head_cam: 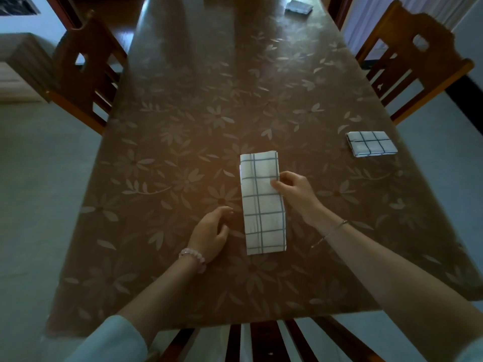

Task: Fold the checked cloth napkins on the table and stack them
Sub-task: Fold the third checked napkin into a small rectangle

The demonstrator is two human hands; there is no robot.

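A checked napkin (pixel 262 205), folded into a long narrow strip, is lying lengthwise at the middle of the table (pixel 183 126). Its right edge is being pinched between thumb and fingertips by the right hand (pixel 295 192), a little above the midpoint. The left hand (pixel 210 233) is being rested on the table just beside the strip's lower left edge, fingers loosely curled, nothing being held. A second folded napkin (pixel 371 143) is lying well apart to the right. A small pale object (pixel 299 7) at the far end is possibly another, but it is too blurred to be told.
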